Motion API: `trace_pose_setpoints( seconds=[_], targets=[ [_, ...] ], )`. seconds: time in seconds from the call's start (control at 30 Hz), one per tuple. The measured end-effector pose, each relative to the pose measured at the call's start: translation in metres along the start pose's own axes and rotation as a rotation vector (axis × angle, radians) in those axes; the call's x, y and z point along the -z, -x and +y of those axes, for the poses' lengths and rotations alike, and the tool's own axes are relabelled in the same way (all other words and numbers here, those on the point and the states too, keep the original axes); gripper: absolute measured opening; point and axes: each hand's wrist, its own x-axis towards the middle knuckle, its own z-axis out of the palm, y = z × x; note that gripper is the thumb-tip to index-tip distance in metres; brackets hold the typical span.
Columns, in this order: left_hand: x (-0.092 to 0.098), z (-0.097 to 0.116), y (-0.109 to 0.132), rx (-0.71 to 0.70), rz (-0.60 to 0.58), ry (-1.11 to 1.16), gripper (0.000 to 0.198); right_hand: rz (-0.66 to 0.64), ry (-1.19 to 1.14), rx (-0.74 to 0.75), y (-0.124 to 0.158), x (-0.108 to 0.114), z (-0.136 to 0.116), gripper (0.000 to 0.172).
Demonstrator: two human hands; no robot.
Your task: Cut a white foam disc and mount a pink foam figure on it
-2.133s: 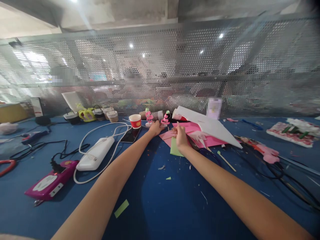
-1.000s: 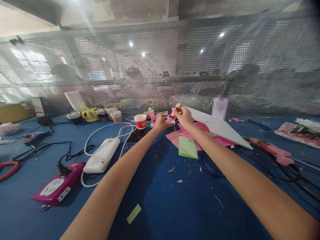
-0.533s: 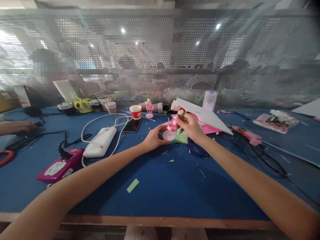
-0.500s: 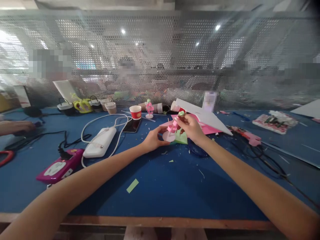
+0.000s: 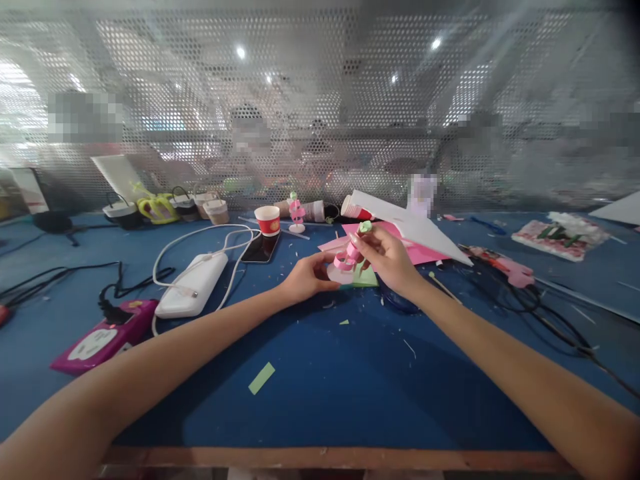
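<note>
Between my two hands is a small paper craft with a round white base, a curled pink strip and a green top. My left hand grips the round base at its left edge. Higher up, the fingers of my right hand pinch the craft just below its green top; the exact fingertip contact is partly hidden. The craft tilts to the right. Beneath it lie light green paper and pink paper. A similar finished-looking pink craft stands upright farther back.
To the left are a white power bank with a cable, a magenta power strip, a phone and a red paper cup. On the right lies a pink glue gun with its black cord. A green paper strip lies in front.
My right hand stays at the craft's top while the pink strip now shows a wider loop near the base. The other person's hand at the left has gone from view.
</note>
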Motion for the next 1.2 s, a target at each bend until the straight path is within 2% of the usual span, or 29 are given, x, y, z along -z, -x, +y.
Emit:
trace_pose_setpoints(
  seconds=[0.23,0.37,0.5,0.63,0.83,0.97,1.07,1.2],
  targets=[
    [-0.001,0.003,0.0,0.013,0.003,-0.003,0.06,-0.025,0.026,0.015,0.002,-0.001,0.0,0.027],
    [0.003,0.003,-0.001,0.0,0.067,-0.197,0.057,0.018,0.06,0.013,0.003,0.001,0.001,0.035],
    [0.007,0.005,-0.003,0.048,0.123,-0.383,0.056,0.079,0.052,-0.031,0.002,0.003,0.004,0.041],
    [0.006,0.008,-0.003,0.048,0.119,-0.462,0.054,0.05,0.111,-0.041,0.003,0.0,0.006,0.044],
    [0.004,0.009,0.0,0.029,0.11,-0.558,0.07,0.049,0.173,-0.001,0.004,-0.006,0.007,0.035],
    [0.005,0.014,0.002,-0.05,0.082,-0.435,0.088,0.039,0.16,-0.019,0.004,-0.005,0.007,0.033],
    [0.007,0.016,0.003,-0.156,0.058,-0.217,0.077,0.03,0.094,-0.045,0.004,-0.006,0.007,0.033],
    [0.007,0.011,0.001,-0.155,0.054,-0.05,0.064,0.041,-0.032,-0.098,0.004,-0.008,0.008,0.036]
  ],
)
